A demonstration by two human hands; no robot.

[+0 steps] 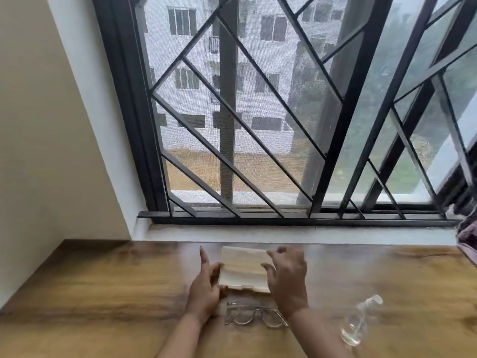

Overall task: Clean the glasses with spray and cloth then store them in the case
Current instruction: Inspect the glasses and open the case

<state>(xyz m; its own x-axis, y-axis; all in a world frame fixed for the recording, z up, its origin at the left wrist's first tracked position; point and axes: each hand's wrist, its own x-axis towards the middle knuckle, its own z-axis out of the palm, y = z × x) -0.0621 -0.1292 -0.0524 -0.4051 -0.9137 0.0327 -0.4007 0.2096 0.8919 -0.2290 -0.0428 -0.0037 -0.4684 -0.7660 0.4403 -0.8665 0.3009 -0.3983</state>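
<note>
A cream, ribbed glasses case lies on the wooden table in front of the window. My left hand grips its left edge, index finger pointing away. My right hand rests on its right side with the fingers curled over the lid. Clear-framed glasses lie folded on the table just in front of the case, between my wrists. A clear spray bottle lies on its side to the right of my right forearm. No cloth is in sight.
A barred window and its white sill run behind the table. A cream wall closes the left side. Purple fabric hangs at the far right edge.
</note>
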